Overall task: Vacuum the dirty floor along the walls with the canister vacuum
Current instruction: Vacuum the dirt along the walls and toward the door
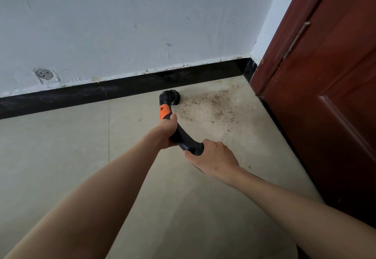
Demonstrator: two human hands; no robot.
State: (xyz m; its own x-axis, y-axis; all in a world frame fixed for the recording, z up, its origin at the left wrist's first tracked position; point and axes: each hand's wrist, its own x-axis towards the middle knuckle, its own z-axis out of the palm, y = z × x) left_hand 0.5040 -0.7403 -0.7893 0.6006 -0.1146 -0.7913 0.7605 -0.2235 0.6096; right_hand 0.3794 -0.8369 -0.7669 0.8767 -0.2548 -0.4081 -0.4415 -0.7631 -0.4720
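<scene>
A: Head view. How are the hands placed?
B: Left hand (167, 131) and right hand (211, 158) both grip the black vacuum wand (184, 138) (orange collar ahead).
A: And the nozzle (171, 97)?
B: On the floor (61, 157) against the baseboard (122, 89), beside the dirt patch (213, 104) near the door (325, 96) corner.

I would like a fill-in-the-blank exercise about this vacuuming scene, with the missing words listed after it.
1. Both hands, the left hand and the right hand, grip the black ____.
2. The band above the left hand is ____.
3. The brush nozzle sits beside the black ____.
4. The dirt lies between the nozzle and the ____.

Missing words: wand; orange; baseboard; door
</scene>
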